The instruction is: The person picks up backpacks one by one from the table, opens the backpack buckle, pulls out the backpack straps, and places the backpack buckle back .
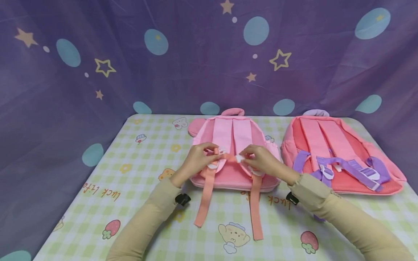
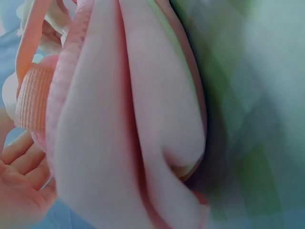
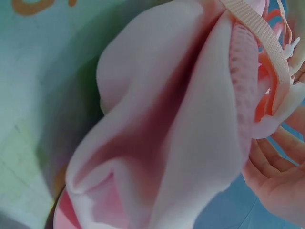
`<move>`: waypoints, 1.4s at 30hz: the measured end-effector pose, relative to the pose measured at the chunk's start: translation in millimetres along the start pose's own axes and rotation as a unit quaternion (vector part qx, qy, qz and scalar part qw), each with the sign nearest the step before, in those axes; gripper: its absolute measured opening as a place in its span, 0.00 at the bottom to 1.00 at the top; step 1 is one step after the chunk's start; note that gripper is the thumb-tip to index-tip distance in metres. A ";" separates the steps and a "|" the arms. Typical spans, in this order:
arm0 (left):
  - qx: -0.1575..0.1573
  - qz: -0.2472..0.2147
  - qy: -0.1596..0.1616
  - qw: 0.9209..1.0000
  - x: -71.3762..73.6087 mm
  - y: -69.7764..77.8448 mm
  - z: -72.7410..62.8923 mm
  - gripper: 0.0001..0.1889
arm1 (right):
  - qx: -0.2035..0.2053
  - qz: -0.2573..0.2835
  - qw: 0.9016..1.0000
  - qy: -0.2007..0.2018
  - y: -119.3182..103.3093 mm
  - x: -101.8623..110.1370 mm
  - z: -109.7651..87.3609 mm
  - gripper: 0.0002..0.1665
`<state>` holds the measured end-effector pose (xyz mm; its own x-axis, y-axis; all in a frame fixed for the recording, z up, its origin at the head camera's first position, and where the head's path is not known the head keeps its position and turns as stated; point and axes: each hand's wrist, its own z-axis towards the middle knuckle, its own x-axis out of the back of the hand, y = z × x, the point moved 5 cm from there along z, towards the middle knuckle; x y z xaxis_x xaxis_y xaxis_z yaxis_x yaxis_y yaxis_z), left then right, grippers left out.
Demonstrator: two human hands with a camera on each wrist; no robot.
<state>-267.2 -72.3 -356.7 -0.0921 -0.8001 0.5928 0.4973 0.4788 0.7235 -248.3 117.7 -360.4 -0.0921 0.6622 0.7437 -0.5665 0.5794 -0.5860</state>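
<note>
A pink backpack [image 1: 232, 177] lies with its shoulder straps facing up on the table. Above its back panel, my left hand [image 1: 198, 158] pinches an orange chest strap [image 1: 230, 157] near a white buckle piece [image 1: 222, 149]. Opposite it, my right hand [image 1: 262, 159] pinches a white buckle piece [image 1: 240, 158] at the strap's other end. Two long orange webbing tails [image 1: 256, 210] hang from the bag toward the near side. Both wrist views mostly show the bag's pale pink side fabric [image 2: 95, 143], with part of each hand at the edge; the fingertips are hidden there.
To the right lies a second, coral-pink backpack [image 1: 346, 181] with purple straps [image 1: 302, 160], close to my right forearm. A checked, cartoon-printed cloth [image 1: 130, 217] covers the table. Behind the table hangs a purple curtain [image 1: 196, 72] with stars and ovals.
</note>
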 end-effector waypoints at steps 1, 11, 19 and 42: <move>0.003 -0.005 0.003 1.000 0.6 -0.9 0.1 0.13 | -0.004 0.006 1.000 0.000 0.4 0.1 -0.4 0.11; 0.026 -0.036 0.024 0.999 9.0 -3.6 -1.3 0.12 | -0.004 0.026 1.000 -0.006 1.3 -1.9 -2.5 0.11; 0.027 -0.058 0.034 0.997 14.0 -5.8 -0.9 0.12 | -0.005 0.027 1.000 -0.005 2.9 -3.6 -3.2 0.11; 0.023 -0.084 0.024 0.996 14.8 -4.1 0.9 0.13 | 0.005 0.039 0.999 0.000 -0.3 10.4 -3.6 0.12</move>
<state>-271.4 -85.8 -350.6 -0.1290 -0.8863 0.4448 0.4388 0.3512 0.8271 -246.2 126.2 -353.6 -0.1354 0.7048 0.6964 -0.5662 0.5217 -0.6381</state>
